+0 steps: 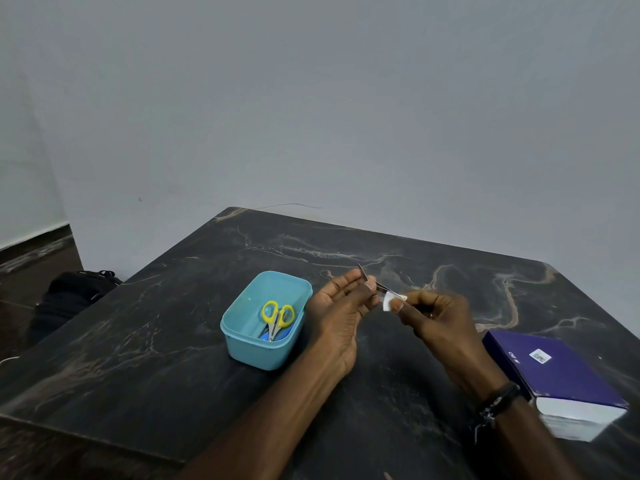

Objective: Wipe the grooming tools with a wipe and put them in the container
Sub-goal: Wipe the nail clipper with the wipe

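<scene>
The wiping step is under way. Just right of the blue container [266, 320], the left hand [341, 318] pinches a thin metal tool [379, 285], seemingly tweezers, near one end, so that it slants above the dark marbled surface [156, 341]. The right hand [438, 322] pinches a small white wipe [388, 302] against the tool's lower end, fingers curled around the wipe. Inside the container lie yellow-handled scissors [277, 318] on something blue, too hidden to name. Well to the right of the container sits a purple box [557, 379]. Judging from this, the next move calls for drawing the wipe along the tool, then carrying the tool left and lowering it into the container beside the scissors.
</scene>
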`<action>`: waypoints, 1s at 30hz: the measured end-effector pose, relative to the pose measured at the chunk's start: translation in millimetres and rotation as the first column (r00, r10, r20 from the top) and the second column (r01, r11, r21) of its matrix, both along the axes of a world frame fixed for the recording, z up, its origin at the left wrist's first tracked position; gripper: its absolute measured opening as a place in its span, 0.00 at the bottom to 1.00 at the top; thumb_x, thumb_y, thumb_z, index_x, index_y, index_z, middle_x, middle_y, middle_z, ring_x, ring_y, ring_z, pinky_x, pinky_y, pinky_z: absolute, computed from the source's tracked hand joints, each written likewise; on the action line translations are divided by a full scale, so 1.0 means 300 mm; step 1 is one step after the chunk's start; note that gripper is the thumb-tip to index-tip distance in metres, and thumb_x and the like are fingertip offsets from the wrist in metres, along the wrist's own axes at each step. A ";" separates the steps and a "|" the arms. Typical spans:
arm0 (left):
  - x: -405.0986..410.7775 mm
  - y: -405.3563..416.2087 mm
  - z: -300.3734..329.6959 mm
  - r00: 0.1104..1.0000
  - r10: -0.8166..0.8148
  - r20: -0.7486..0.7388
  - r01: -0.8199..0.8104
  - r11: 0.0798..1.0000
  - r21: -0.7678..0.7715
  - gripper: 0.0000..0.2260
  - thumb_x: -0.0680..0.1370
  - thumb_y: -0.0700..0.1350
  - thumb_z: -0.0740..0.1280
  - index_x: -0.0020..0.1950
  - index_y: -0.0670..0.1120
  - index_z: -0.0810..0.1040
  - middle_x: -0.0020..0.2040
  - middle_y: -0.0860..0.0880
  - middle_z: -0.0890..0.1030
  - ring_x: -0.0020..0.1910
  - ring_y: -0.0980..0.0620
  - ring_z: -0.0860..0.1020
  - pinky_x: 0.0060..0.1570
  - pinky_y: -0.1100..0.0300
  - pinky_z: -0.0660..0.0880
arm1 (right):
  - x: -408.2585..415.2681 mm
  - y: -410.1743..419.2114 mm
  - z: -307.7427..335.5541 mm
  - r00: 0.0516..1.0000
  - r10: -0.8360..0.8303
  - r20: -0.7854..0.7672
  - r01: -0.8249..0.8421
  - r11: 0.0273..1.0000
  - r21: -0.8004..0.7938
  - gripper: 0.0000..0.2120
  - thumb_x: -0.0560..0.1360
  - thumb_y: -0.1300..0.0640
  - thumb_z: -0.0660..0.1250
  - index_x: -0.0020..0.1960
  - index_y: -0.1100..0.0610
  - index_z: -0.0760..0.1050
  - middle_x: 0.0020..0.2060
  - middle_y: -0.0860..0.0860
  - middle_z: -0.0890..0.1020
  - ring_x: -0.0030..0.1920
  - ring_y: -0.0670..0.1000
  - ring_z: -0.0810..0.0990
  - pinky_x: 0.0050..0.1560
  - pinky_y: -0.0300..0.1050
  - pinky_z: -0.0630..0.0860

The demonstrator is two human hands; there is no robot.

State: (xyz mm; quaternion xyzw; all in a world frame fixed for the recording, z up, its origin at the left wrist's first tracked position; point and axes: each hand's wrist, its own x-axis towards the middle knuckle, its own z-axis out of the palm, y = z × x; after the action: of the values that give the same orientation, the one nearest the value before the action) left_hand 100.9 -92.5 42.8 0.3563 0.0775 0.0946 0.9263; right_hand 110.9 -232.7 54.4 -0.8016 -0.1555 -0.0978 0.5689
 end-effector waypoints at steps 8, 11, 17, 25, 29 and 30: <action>-0.008 0.000 -0.007 0.999 -0.045 0.010 0.044 0.998 0.055 0.19 0.67 0.29 0.74 0.56 0.39 0.77 0.43 0.40 0.84 0.42 0.44 0.84 0.42 0.54 0.82 | 0.009 0.004 -0.011 0.993 -0.114 0.006 0.112 0.979 0.171 0.04 0.75 0.60 0.69 0.44 0.56 0.82 0.34 0.60 0.81 0.32 0.47 0.76 0.34 0.42 0.71; -0.017 -0.006 -0.008 0.994 -0.110 0.018 0.107 0.990 0.096 0.14 0.68 0.29 0.73 0.51 0.38 0.78 0.41 0.40 0.85 0.41 0.45 0.85 0.44 0.55 0.82 | 0.007 0.000 -0.014 0.995 -0.039 -0.091 0.061 0.966 0.253 0.05 0.75 0.60 0.69 0.43 0.59 0.82 0.34 0.60 0.78 0.34 0.51 0.73 0.34 0.44 0.69; -0.014 -0.007 -0.009 0.997 -0.075 -0.001 0.074 0.984 0.162 0.11 0.67 0.31 0.75 0.43 0.42 0.79 0.39 0.43 0.84 0.36 0.50 0.81 0.34 0.61 0.76 | 0.007 0.000 -0.021 0.970 0.063 -0.237 -0.012 0.977 0.215 0.05 0.73 0.61 0.70 0.40 0.62 0.82 0.33 0.56 0.78 0.36 0.51 0.73 0.34 0.43 0.68; -0.001 -0.011 -0.009 0.999 -0.011 0.042 0.006 0.993 0.120 0.12 0.74 0.31 0.69 0.54 0.43 0.77 0.44 0.44 0.82 0.42 0.48 0.82 0.38 0.59 0.80 | 0.029 -0.027 -0.019 0.969 -0.079 -0.236 0.120 0.979 0.164 0.09 0.79 0.61 0.64 0.44 0.60 0.81 0.39 0.55 0.84 0.36 0.49 0.76 0.34 0.42 0.70; 0.004 -0.011 -0.011 0.999 0.031 0.030 -0.037 0.972 0.232 0.17 0.76 0.29 0.65 0.61 0.45 0.75 0.47 0.44 0.81 0.43 0.48 0.83 0.41 0.54 0.80 | 0.038 -0.050 -0.007 0.996 -0.057 -0.070 0.060 0.997 0.046 0.10 0.81 0.60 0.60 0.48 0.57 0.80 0.41 0.53 0.84 0.36 0.48 0.79 0.32 0.39 0.70; 0.005 -0.010 -0.011 0.999 0.038 0.032 -0.045 0.962 0.271 0.18 0.76 0.29 0.65 0.61 0.45 0.75 0.47 0.44 0.82 0.43 0.49 0.83 0.40 0.55 0.80 | 0.039 -0.049 -0.007 0.998 -0.048 -0.032 0.048 0.999 -0.010 0.10 0.80 0.61 0.60 0.47 0.57 0.80 0.39 0.52 0.84 0.36 0.47 0.79 0.32 0.37 0.70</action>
State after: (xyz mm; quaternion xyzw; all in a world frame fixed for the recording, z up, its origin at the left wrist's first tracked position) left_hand 102.3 -95.4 39.4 0.4769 0.0589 0.1285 0.8675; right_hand 122.7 -247.6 52.3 -0.8091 -0.1275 -0.0977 0.5653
